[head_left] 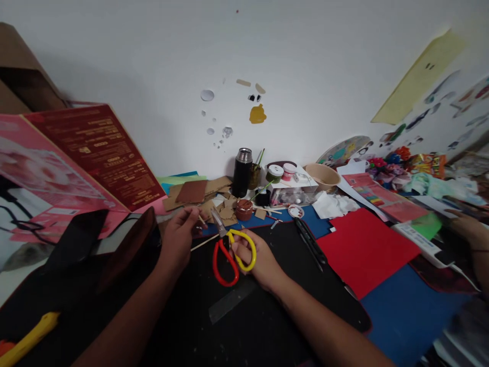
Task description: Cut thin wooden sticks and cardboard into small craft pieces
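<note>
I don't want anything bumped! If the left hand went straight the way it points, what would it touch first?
Probably the cardboard scraps, just beyond the left hand. The scissors are close to that line too, and depth is hard to judge here.

Black flask (241, 177) stands by the wall (160, 66), bowl (324, 175) off right. Crumpled tissue (336, 205) beside red sheet (369, 252). Pink carton (57, 163) far left.

Red-and-yellow-handled scissors (223, 232) in the right hand (262, 257), above a black mat (298, 260)
</note>
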Available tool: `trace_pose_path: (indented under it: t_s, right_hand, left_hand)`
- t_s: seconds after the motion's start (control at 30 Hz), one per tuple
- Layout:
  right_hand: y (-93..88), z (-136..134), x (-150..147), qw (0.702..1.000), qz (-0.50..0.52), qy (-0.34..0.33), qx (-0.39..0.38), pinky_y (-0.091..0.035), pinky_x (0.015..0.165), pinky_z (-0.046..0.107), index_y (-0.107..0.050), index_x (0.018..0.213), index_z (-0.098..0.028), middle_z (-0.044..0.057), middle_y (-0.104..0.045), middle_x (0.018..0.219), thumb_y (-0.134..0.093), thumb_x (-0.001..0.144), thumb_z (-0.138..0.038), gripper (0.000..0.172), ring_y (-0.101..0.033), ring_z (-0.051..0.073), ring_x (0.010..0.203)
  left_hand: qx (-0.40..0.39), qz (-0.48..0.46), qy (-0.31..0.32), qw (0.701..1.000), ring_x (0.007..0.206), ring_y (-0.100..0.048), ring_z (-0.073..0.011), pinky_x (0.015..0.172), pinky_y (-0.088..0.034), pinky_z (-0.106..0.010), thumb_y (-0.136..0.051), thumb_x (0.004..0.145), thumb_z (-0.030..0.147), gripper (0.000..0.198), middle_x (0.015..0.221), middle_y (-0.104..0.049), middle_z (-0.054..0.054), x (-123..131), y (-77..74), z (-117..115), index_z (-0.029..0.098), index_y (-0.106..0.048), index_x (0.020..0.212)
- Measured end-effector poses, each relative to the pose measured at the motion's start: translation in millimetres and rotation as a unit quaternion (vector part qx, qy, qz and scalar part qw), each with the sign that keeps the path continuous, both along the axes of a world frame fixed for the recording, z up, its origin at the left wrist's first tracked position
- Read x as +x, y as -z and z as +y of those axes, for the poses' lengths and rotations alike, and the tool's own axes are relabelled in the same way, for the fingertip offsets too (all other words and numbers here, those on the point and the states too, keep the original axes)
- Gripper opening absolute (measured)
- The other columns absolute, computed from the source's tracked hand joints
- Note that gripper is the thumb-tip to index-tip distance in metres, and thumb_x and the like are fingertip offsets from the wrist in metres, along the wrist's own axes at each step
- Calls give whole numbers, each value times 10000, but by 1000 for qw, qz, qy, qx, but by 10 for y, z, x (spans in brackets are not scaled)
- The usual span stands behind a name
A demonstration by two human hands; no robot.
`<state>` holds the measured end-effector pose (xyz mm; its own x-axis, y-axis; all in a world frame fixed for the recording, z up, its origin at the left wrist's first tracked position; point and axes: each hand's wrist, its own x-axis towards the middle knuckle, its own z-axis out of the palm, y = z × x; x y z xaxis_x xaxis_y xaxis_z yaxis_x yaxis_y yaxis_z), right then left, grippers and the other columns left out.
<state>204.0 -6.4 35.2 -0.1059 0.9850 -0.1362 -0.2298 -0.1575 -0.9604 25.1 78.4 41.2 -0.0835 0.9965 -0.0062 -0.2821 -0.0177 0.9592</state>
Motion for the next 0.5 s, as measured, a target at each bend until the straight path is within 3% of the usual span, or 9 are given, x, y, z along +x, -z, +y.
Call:
trace_pose_path:
  t_s: [0.1, 0.2, 0.5]
  right_hand:
    - [-18, 91, -70, 1000, 28, 7, -7, -300, 374, 170, -537, 893, -205, -78, -561, 648, -833, 720, -551, 487, -424, 59, 425]
    - [10, 179, -114, 998, 56, 14, -4, -271, 354, 154, -523, 885, -213, -102, -519, 577, -826, 730, -536, 469, -406, 55, 394]
    - [138, 242, -163, 995, 98, -19, 13, -343, 327, 152, -545, 922, -199, -85, -560, 561, -788, 809, -521, 419, -514, 86, 396]
  left_hand:
    - [-47, -8, 54, 997, 642, -677, -153, 522, -511, -229, -876, 671, 525, 450, 956, -759, -69, 28, -34, -45, 167, -680, 862]
    - [-67, -45, 65, 995, 697, -716, -170, 544, -532, -233, -885, 684, 466, 422, 1026, -774, -74, 43, -82, -83, 182, -652, 890]
    - [-117, -146, 72, 980, 805, -745, -196, 734, -605, -297, -855, 737, 315, 288, 875, -771, -71, 169, -9, -132, 178, -635, 862]
